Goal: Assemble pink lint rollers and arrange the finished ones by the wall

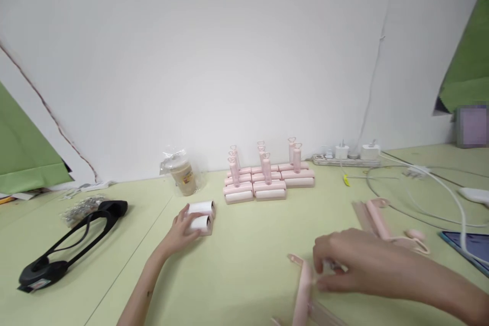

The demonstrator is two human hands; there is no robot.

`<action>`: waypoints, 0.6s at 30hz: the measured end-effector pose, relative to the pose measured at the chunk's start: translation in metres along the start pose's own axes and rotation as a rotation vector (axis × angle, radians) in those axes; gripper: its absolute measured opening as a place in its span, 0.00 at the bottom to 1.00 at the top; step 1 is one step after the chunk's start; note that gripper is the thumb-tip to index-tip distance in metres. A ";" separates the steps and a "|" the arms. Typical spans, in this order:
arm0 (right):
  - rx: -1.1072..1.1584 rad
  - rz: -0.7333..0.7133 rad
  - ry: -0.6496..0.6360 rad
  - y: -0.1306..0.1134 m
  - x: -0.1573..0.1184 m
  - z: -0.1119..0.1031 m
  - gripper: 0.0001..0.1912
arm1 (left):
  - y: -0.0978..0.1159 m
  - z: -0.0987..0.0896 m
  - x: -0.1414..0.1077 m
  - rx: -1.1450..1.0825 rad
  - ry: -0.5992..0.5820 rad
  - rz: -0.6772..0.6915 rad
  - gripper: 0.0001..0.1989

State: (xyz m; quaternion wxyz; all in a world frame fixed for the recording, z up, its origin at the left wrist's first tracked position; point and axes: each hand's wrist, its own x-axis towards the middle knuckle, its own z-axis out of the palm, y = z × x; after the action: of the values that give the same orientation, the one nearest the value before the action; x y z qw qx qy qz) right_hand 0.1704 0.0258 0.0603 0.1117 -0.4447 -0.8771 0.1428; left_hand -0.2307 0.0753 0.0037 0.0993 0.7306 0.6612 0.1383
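Note:
My left hand [182, 230] rests over two white rolls [201, 208] lying side by side, its fingers wrapped on them. Their ends look dark and hollow. At the lower right, my right hand [346, 262] is curled, thumb and fingers close together around something small and pale, too blurred to name. Just left of it lies a pink handle piece [303, 290], with a clear plastic part beside it. Farther right, another pink handle piece [376, 219] lies partly behind my right hand and forearm.
Several pink lint rollers [269, 191] with upright handles stand in rows by the wall. A bagged drink cup [185, 175] and a black strap-like device [76, 247] are on the left. On the right are a power strip [344, 160], loose cables and a phone [466, 249].

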 end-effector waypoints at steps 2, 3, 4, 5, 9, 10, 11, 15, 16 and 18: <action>-0.039 -0.010 -0.138 -0.002 -0.005 0.018 0.15 | 0.002 0.003 0.012 -0.026 0.017 0.020 0.20; -0.067 0.006 -0.180 -0.003 -0.007 0.028 0.16 | 0.004 0.004 0.018 -0.038 0.036 0.021 0.20; -0.089 0.032 -0.201 -0.004 -0.010 0.036 0.17 | 0.008 0.004 0.023 -0.047 0.066 0.014 0.21; -0.094 0.046 -0.219 -0.004 -0.011 0.044 0.16 | 0.014 0.004 0.026 -0.059 0.109 0.003 0.23; -0.065 -0.029 -0.165 -0.004 -0.012 0.063 0.08 | 0.067 0.014 0.013 -0.244 0.219 0.009 0.22; -0.086 -0.049 -0.117 -0.004 -0.012 0.065 0.08 | 0.086 0.021 0.004 -0.296 0.172 0.038 0.19; -0.120 -0.065 -0.057 -0.005 -0.011 0.067 0.08 | 0.105 0.031 -0.008 -0.349 0.102 0.076 0.19; -0.265 -0.198 0.169 -0.010 -0.006 0.080 0.06 | 0.165 0.078 -0.052 -1.172 -0.565 0.134 0.27; -0.316 -0.253 0.224 -0.011 -0.005 0.085 0.05 | 0.172 0.087 -0.058 -1.276 -0.599 0.099 0.28; -0.420 -0.378 0.297 -0.011 -0.003 0.098 0.04 | 0.176 0.100 -0.066 -1.372 -0.634 0.009 0.27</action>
State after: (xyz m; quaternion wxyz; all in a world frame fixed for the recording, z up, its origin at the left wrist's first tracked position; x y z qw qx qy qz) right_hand 0.1322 0.0024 -0.0276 0.1688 -0.3033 -0.9286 -0.1309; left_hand -0.0376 -0.0048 -0.0374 0.7166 0.5124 0.3639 0.3025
